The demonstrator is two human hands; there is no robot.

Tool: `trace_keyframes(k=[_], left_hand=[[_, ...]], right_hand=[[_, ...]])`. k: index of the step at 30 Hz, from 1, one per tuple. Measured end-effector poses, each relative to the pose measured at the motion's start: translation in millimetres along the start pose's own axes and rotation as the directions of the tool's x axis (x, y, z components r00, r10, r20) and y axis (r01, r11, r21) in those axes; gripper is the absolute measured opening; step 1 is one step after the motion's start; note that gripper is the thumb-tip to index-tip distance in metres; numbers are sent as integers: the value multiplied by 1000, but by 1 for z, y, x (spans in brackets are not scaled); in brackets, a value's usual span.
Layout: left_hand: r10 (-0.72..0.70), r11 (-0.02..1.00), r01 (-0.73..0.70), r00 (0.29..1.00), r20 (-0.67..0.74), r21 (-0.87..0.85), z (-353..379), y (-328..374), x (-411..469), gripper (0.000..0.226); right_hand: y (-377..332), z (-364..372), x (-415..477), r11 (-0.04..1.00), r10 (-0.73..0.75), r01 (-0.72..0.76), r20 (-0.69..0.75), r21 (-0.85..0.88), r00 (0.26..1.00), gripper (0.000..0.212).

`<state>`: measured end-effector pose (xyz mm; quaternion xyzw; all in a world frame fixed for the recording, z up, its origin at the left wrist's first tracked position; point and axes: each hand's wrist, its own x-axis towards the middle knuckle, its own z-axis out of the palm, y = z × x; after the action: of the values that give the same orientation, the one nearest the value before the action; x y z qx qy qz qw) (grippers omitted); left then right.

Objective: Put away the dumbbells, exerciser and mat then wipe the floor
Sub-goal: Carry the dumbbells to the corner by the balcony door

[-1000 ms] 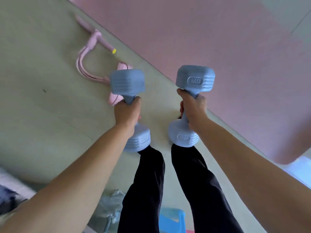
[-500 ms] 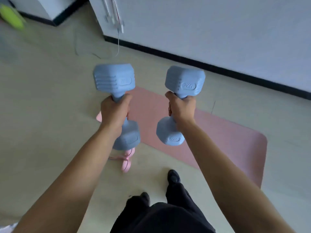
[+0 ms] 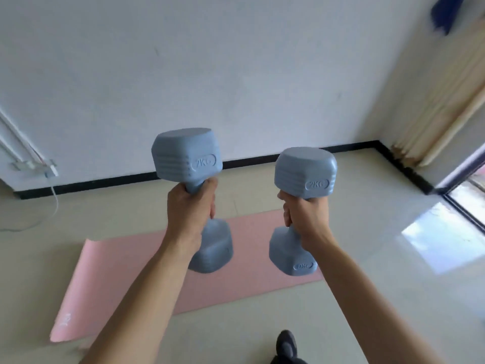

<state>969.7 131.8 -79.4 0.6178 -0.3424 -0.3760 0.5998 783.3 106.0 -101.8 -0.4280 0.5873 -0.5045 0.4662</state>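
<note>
Two dumbbells are held upright at the centre of the frame, one in each fist, probably so that both can be carried off to storage in a single trip. The left dumbbell (image 3: 186, 164) is gripped at its handle by the left hand (image 3: 190, 208), the fingers wrapped tight and pressed together around the bar; the right dumbbell (image 3: 305, 172) is clasped the same way by the right hand (image 3: 304, 215). Each is kept vertical, likely so the weight hangs through the wrist. The heads are blocky with faceted sides, ribbed near the edge, coated in a matte pale-blue skin that looks rubbery, and stamped "2KG". Below them, across the lower middle of the frame, a thin pink mat (image 3: 126, 261) is left flat and unrolled on the smooth, glossy floor (image 3: 393, 206), not yet put away. The exerciser is not seen.
</note>
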Motion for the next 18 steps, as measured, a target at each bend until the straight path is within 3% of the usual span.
trace_keyframes(k=[6,11,18], left_hand=[[65,997,-52,956,287,-53,133,29,-41,25],[78,996,-52,918,389,-76,274,26,-69,35],[54,988,19,884,464,-151,481,28,-108,32]], right_hand=[[-35,-129,21,986,-63,96,-236,135,970,16],[-27,-262,60,969,-60,141,-360,202,931,28],[-23,-456,130,976,-39,140,-502,164,864,23]])
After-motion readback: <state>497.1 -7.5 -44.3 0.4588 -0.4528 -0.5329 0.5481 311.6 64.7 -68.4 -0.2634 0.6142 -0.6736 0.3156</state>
